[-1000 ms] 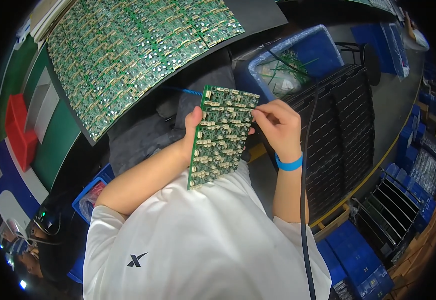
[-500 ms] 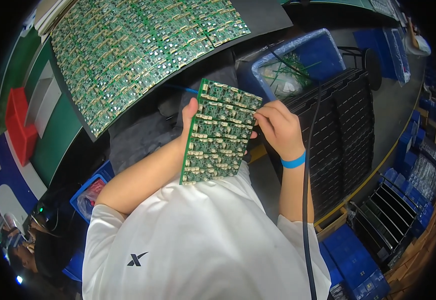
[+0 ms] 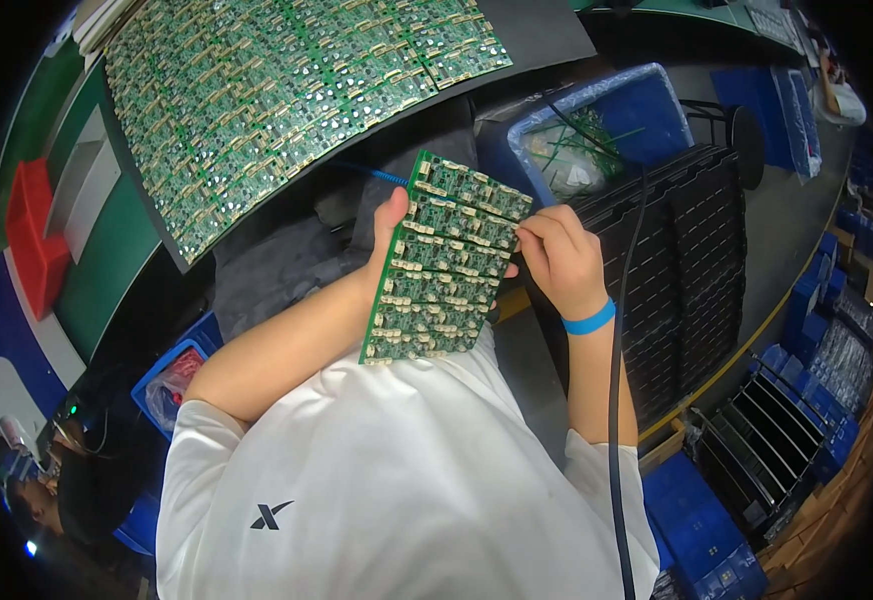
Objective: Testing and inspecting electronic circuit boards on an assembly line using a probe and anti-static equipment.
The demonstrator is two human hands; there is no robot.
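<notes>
Head view. Circuit-board panel (image 3: 442,265), one: rectangular, stiff, green, its face bristling in rows with cream connectors and small dark parts; tilting in front of the wearer's chest. Left hand (image 3: 387,240): grasping the panel, thumb lying along the left edge, fingertips showing past the right edge from behind. Right hand (image 3: 562,262): bending thumb and forefinger together at the upper right edge; whether they are gripping it, cannot tell. Wristband (image 3: 590,319): smooth, blue, circling the right wrist. Board array (image 3: 287,110): green, glinting, knobbly, covering much of a matte black sheet (image 3: 547,38). Tub (image 3: 672,108): blue, lined with clear film, holding green strips. Trays (image 3: 692,270): black, ribbed, standing right of the hands. Container (image 3: 35,240): red, angular, sitting far left on a green surface (image 3: 107,238).
</notes>
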